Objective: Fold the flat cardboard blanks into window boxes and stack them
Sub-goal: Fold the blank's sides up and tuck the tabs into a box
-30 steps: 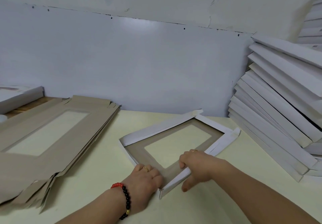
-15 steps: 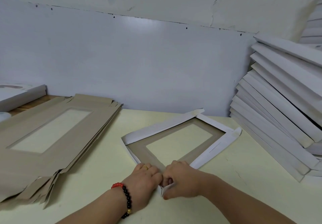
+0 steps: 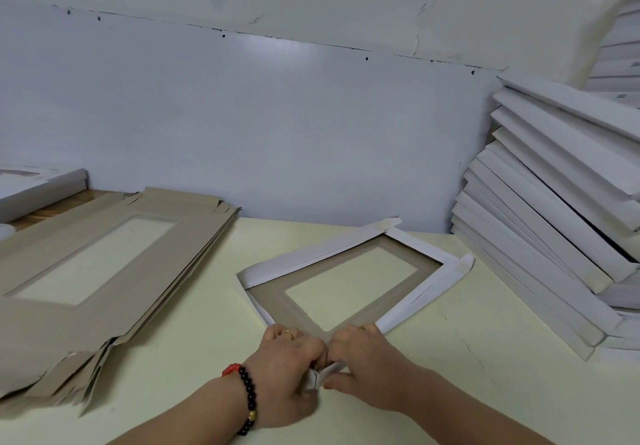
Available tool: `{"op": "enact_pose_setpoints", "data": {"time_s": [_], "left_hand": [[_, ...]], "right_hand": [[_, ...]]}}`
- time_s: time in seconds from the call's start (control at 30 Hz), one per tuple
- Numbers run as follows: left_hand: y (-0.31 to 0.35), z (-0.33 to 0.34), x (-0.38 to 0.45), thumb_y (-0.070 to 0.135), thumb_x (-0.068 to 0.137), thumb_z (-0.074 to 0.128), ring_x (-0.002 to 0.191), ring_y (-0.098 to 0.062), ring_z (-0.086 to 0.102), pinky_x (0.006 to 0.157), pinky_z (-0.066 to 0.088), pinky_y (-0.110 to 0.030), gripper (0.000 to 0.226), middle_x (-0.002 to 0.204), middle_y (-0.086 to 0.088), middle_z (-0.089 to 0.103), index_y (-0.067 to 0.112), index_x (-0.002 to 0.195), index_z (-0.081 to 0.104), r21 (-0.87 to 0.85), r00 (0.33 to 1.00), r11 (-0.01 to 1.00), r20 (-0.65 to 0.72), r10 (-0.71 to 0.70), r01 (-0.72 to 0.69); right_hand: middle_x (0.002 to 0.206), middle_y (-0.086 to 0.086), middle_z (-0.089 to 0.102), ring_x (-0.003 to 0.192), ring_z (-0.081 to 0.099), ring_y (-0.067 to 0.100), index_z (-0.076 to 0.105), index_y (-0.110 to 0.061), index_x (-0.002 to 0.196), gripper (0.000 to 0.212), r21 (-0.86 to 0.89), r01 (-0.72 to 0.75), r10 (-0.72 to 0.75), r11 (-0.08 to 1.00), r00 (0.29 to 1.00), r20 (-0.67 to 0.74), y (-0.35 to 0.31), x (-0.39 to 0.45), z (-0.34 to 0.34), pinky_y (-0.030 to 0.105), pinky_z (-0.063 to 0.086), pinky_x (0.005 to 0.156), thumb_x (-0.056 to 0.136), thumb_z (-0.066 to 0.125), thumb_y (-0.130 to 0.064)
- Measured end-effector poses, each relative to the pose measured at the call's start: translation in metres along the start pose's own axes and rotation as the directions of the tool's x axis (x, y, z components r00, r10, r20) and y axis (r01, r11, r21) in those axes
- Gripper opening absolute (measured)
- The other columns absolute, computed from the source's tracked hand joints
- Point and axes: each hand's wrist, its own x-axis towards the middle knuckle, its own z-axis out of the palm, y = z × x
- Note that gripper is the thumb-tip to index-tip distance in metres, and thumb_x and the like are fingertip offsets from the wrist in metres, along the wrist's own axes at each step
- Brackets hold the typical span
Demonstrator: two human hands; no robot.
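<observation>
A half-folded window box (image 3: 313,263) lies on the pale yellow table (image 3: 194,334), turned like a diamond, its white side flaps raised around a brown inner face with a rectangular cut-out. Both hands meet at its nearest corner. My left hand (image 3: 289,358), with a beaded bracelet on the wrist, grips the corner from the left. My right hand (image 3: 360,354) pinches the same corner from the right, thumb down on the table side. The white corner tabs stick out between the two hands. A pile of flat brown blanks (image 3: 86,292) lies at the left.
A tall leaning stack of finished white boxes (image 3: 554,223) fills the right side against the wall. Another white box (image 3: 38,188) sits at the far left on a wooden surface. The grey-white wall runs close behind the table.
My right hand slid along the right flap down to the near corner and now meets the left hand there. The right flap has settled lower. The left hand stayed at the corner.
</observation>
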Motion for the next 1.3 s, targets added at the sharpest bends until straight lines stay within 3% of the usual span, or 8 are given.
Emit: {"op": "enact_pose_setpoints", "data": {"time_s": [0.1,0.3,0.7,0.87,0.93,1.0,1.13,1.3], "left_hand": [[0.001,0.005,-0.001,0.062,0.084,0.047,0.092,-0.009,0.049,0.095,0.023,-0.027,0.034,0.085,0.014,0.054,0.034,0.097,0.060,0.094,0.997,0.994,-0.062,0.053,-0.047],[0.016,-0.005,0.001,0.042,0.070,0.070,0.070,-0.008,0.058,0.077,0.054,-0.037,0.019,0.062,0.017,0.050,0.030,0.065,0.057,0.195,0.977,0.974,-0.153,0.146,-0.115],[-0.058,-0.046,-0.024,0.035,0.061,0.073,0.078,-0.009,0.059,0.071,0.046,-0.028,0.029,0.070,0.018,0.048,0.024,0.057,0.047,0.295,0.989,0.948,-0.049,0.140,-0.120],[-0.088,-0.053,-0.024,0.039,0.079,0.055,0.109,-0.012,0.050,0.093,0.028,-0.031,0.016,0.096,0.017,0.056,0.026,0.085,0.063,0.385,0.996,0.921,0.040,-0.084,0.062],[-0.080,-0.049,-0.015,0.036,0.069,0.064,0.103,-0.013,0.055,0.093,0.037,-0.034,0.020,0.093,0.016,0.059,0.026,0.086,0.066,0.459,0.981,0.878,0.057,-0.184,0.138],[-0.056,-0.041,0.000,0.034,0.051,0.079,0.083,-0.015,0.064,0.077,0.051,-0.035,0.028,0.079,0.014,0.062,0.028,0.076,0.069,0.486,0.985,0.861,0.002,-0.173,0.150],[-0.004,0.008,0.041,0.020,0.089,0.042,0.121,-0.023,0.041,0.104,0.023,-0.040,0.033,0.123,0.001,0.052,0.025,0.120,0.051,0.395,0.972,0.898,0.051,-0.230,0.192],[0.050,0.033,0.075,0.011,0.084,0.048,0.118,-0.028,0.041,0.103,0.019,-0.043,0.032,0.119,-0.004,0.052,0.019,0.115,0.053,0.365,0.981,0.920,0.077,-0.180,0.140]], "right_hand": [[0.104,0.000,0.057,0.105,0.043,0.014,0.061,-0.015,0.095,0.030,0.037,0.022,-0.021,0.999,0.999,-0.030,0.004,-0.001,0.003,0.032,0.027,0.090,0.096,0.047,-0.041],[0.109,-0.006,0.061,0.106,0.049,0.013,0.066,-0.024,0.107,0.023,0.083,0.008,-0.005,0.996,0.999,-0.038,0.032,-0.007,0.004,0.027,0.026,0.087,0.098,0.048,-0.034],[0.099,-0.009,0.064,0.092,0.057,0.014,0.063,-0.023,0.092,0.012,-0.085,-0.355,0.361,0.931,0.931,0.062,0.135,-0.049,-0.013,0.026,0.041,0.084,0.091,0.051,-0.026],[0.091,0.001,0.062,0.078,0.051,0.018,0.058,-0.015,0.085,0.014,-0.095,-0.452,0.458,0.887,0.888,0.043,0.139,-0.063,-0.012,0.029,0.040,0.074,0.090,0.046,-0.019],[0.097,0.001,0.060,0.085,0.054,0.018,0.061,-0.018,0.094,0.020,-0.133,-0.448,0.455,0.884,0.890,0.032,0.129,-0.058,-0.006,0.030,0.040,0.077,0.091,0.042,-0.015],[0.098,0.000,0.055,0.092,0.054,0.019,0.061,-0.020,0.103,0.025,-0.146,-0.421,0.428,0.895,0.903,0.018,0.116,-0.048,0.002,0.031,0.040,0.080,0.093,0.040,-0.013],[0.103,0.003,0.052,0.096,0.049,0.018,0.055,-0.019,0.112,0.026,-0.197,-0.359,0.369,0.912,0.929,0.016,0.085,-0.032,0.015,0.032,0.035,0.078,0.095,0.037,-0.010],[0.095,0.006,0.062,0.088,0.061,0.025,0.062,-0.019,0.097,0.012,-0.263,-0.313,0.302,0.913,0.950,-0.084,0.059,-0.038,0.011,0.029,0.035,0.066,0.091,0.054,-0.027]]}}
